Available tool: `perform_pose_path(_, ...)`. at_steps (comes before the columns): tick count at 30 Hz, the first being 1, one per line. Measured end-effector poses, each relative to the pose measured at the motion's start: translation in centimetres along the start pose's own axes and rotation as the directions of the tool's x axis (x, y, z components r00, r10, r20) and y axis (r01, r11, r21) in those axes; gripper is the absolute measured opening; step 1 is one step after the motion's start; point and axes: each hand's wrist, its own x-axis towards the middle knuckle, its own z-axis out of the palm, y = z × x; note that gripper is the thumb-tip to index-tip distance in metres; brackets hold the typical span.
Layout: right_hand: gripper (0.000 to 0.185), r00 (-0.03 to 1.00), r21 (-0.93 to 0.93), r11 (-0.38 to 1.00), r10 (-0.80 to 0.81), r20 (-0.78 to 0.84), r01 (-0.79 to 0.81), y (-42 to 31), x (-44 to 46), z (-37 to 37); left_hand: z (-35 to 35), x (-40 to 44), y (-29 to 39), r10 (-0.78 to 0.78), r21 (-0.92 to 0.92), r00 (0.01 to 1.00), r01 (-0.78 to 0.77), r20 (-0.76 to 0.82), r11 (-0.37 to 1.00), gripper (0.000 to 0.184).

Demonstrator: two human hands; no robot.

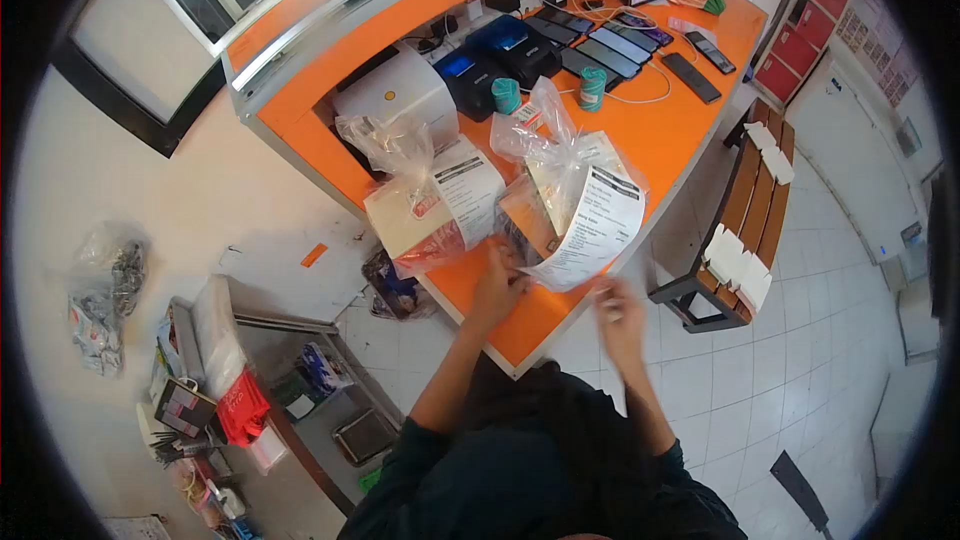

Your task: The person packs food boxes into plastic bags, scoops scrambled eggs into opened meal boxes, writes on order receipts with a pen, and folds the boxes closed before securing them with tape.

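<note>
My left hand [500, 285] is at the lower left corner of a long printed receipt [590, 230], its fingers closed at the paper's edge. The receipt hangs on the front of a tied clear plastic bag [566, 155] with boxes inside. Just right of the receipt's lower end, my right hand [618, 315] is blurred, fingers curled, with what may be a thin white strip below it. To the left stands a second tied clear bag [405, 155] holding a box and a red item, with its own receipt [468, 185].
The orange counter [520, 325] holds black printers [510, 50], several phones [615, 50], teal rolls [592, 88] and cables. A wooden bench [745, 210] with white cartons stands right. Shelves [330, 410] with items are lower left.
</note>
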Motion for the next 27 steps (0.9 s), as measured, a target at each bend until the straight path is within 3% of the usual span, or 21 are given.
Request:
perform_pose_path(2, 0.025, 0.897, -0.139, 0.950, -0.312, -0.314, 0.281, -1.6, 3.6, -2.7, -0.3, 1.1, 0.5, 0.070, 0.052, 0.998, -0.070, -0.003, 0.996, 0.049)
perform_pose_path(3, 0.027, 0.767, -0.412, 0.811, -0.556, -0.320, 0.416, -5.4, 5.1, -2.9, -0.3, 1.2, 0.4, 0.101, 0.076, 0.995, -0.100, -0.003, 0.992, 0.047)
perform_pose_path(4, 0.029, 0.598, -0.652, 0.587, -0.763, -0.245, 0.480, -9.1, 6.7, -2.3, -0.1, 1.3, -0.3, 0.119, 0.190, 0.993, -0.112, -0.024, 0.975, 0.048)
perform_pose_path(6, 0.028, 0.611, -0.678, 0.451, -0.792, -0.004, 0.580, -12.4, 10.2, 0.3, 0.1, 2.1, -2.1, 0.172, 0.417, 0.983, -0.128, -0.069, 0.900, 0.048)
perform_pose_path(9, 0.023, 0.843, -0.473, 0.702, -0.491, 0.221, 0.533, -12.0, 14.6, 2.6, 0.1, 1.8, -2.1, 0.210, 0.323, 0.967, -0.155, -0.143, 0.934, 0.053)
perform_pose_path(12, 0.019, 0.854, -0.343, 0.782, -0.472, 0.220, 0.521, -13.1, 14.7, 2.5, -0.7, 1.1, -0.4, 0.090, 0.399, 0.978, -0.008, -0.188, 0.917, 0.055)
perform_pose_path(15, 0.017, 0.707, -0.177, 0.687, -0.701, 0.094, 0.705, -18.8, 11.8, 1.4, -0.6, 1.5, 2.1, 0.293, 0.342, 0.912, -0.188, -0.287, 0.921, 0.067)
perform_pose_path(17, 0.021, 0.770, -0.194, 0.762, -0.637, -0.047, 0.618, -23.9, 11.0, 0.6, -2.3, 1.7, 6.2, 0.355, 0.032, 0.902, -0.358, -0.247, 0.933, 0.076)
perform_pose_path(19, 0.022, 0.692, -0.108, 0.703, -0.712, -0.121, 0.703, -29.5, 11.0, 0.1, -5.1, 2.1, 9.9, 0.457, -0.229, 0.845, -0.520, -0.277, 0.823, 0.088)
perform_pose_path(20, 0.022, 0.578, -0.269, 0.590, -0.806, -0.131, 0.762, -33.0, 10.6, 0.1, -6.9, 3.0, 11.8, 0.512, -0.321, 0.790, -0.608, -0.338, 0.726, 0.094)
perform_pose_path(22, 0.030, 0.333, -0.498, 0.305, -0.942, -0.035, 0.812, -39.8, 11.5, 0.8, -12.7, 4.0, 16.1, 0.668, -0.028, 0.582, -0.763, -0.464, 0.646, 0.095)
perform_pose_path(23, 0.032, 0.530, -0.470, 0.523, -0.838, -0.132, 0.711, -43.2, 14.8, -0.2, -16.4, 4.4, 18.6, 0.726, 0.203, 0.469, -0.752, -0.504, 0.627, 0.094)
perform_pose_path(24, 0.026, 0.491, -0.416, 0.508, -0.857, -0.158, 0.754, -45.5, 14.9, 2.4, -20.2, 4.7, 20.7, 0.761, 0.403, 0.392, -0.672, -0.518, 0.621, 0.094)
perform_pose_path(25, 0.026, 0.449, -0.361, 0.487, -0.873, -0.188, 0.796, -48.0, 14.4, 6.0, -23.4, 4.7, 22.4, 0.730, 0.451, 0.430, -0.586, -0.532, 0.673, 0.095)
perform_pose_path(26, 0.032, 0.407, -0.307, 0.460, -0.886, -0.223, 0.833, -50.0, 14.7, 8.7, -26.2, 4.1, 23.7, 0.543, 0.307, 0.648, -0.449, -0.534, 0.839, 0.093)
perform_pose_path(27, 0.026, 0.253, -0.391, 0.343, -0.931, -0.265, 0.854, -52.3, 19.0, 10.0, -28.7, 4.9, 23.7, 0.539, 0.335, 0.613, -0.424, -0.578, 0.841, 0.090)
